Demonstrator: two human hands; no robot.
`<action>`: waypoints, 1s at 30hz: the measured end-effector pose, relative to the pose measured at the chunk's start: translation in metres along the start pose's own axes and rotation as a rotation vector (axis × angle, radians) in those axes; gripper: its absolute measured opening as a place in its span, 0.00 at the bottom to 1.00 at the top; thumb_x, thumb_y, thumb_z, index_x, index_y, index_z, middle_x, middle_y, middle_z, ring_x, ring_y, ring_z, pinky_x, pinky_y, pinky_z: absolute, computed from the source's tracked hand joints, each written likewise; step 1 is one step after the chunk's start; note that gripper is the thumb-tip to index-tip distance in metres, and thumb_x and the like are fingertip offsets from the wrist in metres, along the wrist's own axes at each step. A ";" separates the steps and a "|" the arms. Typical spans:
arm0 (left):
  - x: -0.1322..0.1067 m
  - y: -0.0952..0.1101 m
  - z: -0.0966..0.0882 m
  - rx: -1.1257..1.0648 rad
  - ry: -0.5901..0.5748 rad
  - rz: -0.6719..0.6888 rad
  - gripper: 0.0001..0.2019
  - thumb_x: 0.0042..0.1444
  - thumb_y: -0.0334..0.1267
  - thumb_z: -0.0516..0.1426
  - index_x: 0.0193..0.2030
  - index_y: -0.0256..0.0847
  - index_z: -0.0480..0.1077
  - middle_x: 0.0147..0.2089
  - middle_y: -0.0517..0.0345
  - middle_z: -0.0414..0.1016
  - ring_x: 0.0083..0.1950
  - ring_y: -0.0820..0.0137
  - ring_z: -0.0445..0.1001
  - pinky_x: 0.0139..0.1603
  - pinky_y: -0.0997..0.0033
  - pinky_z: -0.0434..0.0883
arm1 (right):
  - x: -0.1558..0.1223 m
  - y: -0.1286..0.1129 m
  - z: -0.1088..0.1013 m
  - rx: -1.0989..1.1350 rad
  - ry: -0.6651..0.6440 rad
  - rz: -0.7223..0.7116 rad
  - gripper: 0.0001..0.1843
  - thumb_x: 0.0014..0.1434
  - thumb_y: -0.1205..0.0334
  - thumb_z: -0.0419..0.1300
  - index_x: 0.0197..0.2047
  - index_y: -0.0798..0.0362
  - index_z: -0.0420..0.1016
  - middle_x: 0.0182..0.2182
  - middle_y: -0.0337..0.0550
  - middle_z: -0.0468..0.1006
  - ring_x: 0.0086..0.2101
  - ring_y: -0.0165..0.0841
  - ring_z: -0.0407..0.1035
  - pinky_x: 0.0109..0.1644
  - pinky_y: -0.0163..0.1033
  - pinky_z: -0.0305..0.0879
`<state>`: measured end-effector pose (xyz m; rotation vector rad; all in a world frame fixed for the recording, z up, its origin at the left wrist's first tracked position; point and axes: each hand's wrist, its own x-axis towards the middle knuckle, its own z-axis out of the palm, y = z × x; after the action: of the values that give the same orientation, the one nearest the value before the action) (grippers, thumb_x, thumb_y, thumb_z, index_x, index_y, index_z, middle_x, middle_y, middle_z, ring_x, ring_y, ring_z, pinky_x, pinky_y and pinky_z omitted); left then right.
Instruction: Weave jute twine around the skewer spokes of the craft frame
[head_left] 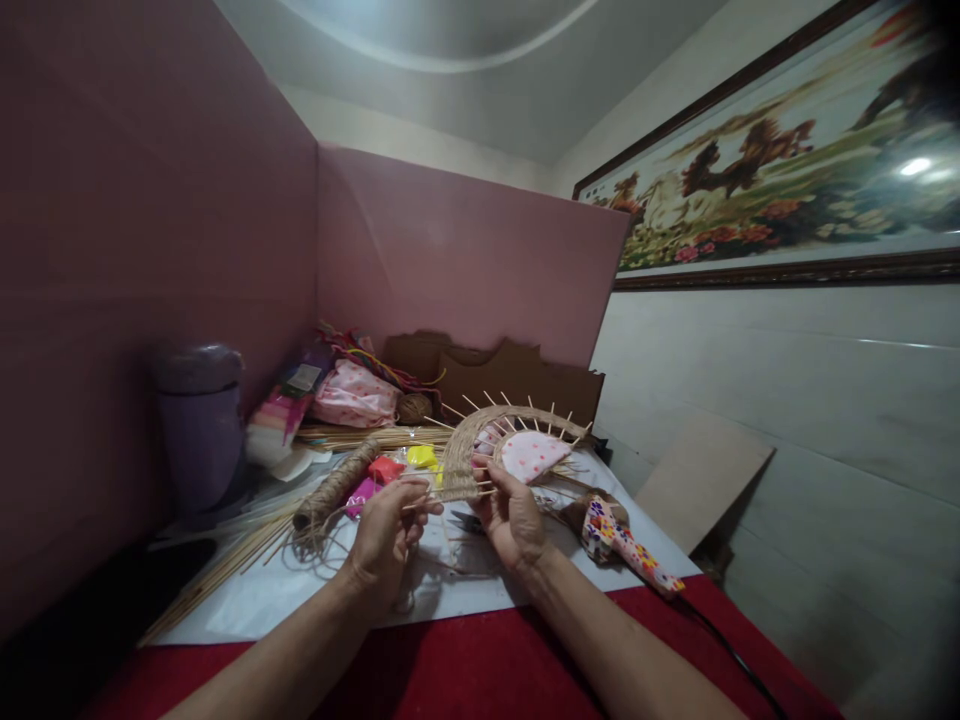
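My right hand (514, 515) holds a curved woven twine piece (465, 450) by its near end, thumb in front. Thin wooden sticks poke out along its outer edge, and a half-round panel of white cloth with pink dots (532, 455) fills its inside. At the left side of that same end, my left hand (390, 535) has its fingers closed on a strand of twine beside the stick tips; the exact pinch is partly hidden. Loose twine hangs beneath it. A spool of twine (337, 485) lies just left of my left hand. Dark-handled scissors (469, 522) are partly visible between my hands.
Long sticks (225, 580) lie at the left. Behind are yellow (421, 457) and red packets (386, 469), a dotted cloth bundle (356, 393) and cut cardboard (510, 375). A purple bin (201, 430) stands left. A flower-patterned tool with a cord (630, 550) rests right.
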<state>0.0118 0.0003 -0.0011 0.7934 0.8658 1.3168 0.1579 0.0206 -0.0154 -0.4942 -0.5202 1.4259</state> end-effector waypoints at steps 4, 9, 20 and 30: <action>0.001 0.001 0.000 -0.051 -0.003 -0.024 0.09 0.40 0.31 0.57 0.31 0.33 0.70 0.23 0.53 0.74 0.24 0.76 0.66 0.21 0.81 0.58 | 0.000 -0.001 0.000 0.000 0.009 0.002 0.10 0.46 0.71 0.62 0.35 0.59 0.76 0.23 0.37 0.76 0.23 0.24 0.69 0.25 0.26 0.66; 0.006 -0.002 -0.001 -0.030 -0.040 0.018 0.12 0.33 0.27 0.60 0.30 0.32 0.72 0.22 0.56 0.73 0.22 0.78 0.64 0.18 0.82 0.54 | -0.002 -0.004 0.004 0.026 0.012 0.000 0.08 0.47 0.72 0.61 0.34 0.59 0.76 0.23 0.38 0.77 0.23 0.24 0.69 0.25 0.27 0.67; 0.010 -0.002 -0.004 0.041 -0.016 0.032 0.10 0.30 0.29 0.61 0.26 0.31 0.71 0.21 0.60 0.68 0.20 0.80 0.58 0.16 0.81 0.49 | 0.001 -0.001 -0.002 -0.003 -0.095 -0.001 0.10 0.48 0.70 0.62 0.36 0.58 0.76 0.24 0.38 0.76 0.24 0.23 0.69 0.26 0.26 0.65; 0.007 -0.001 -0.001 -0.048 -0.065 -0.052 0.07 0.29 0.25 0.60 0.21 0.33 0.68 0.18 0.65 0.62 0.18 0.83 0.55 0.16 0.81 0.48 | -0.003 -0.003 0.003 0.027 -0.139 -0.001 0.08 0.48 0.71 0.62 0.35 0.58 0.76 0.26 0.39 0.76 0.26 0.23 0.68 0.30 0.26 0.66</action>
<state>0.0114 0.0069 -0.0032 0.7673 0.7960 1.2550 0.1580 0.0172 -0.0112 -0.3750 -0.6120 1.4714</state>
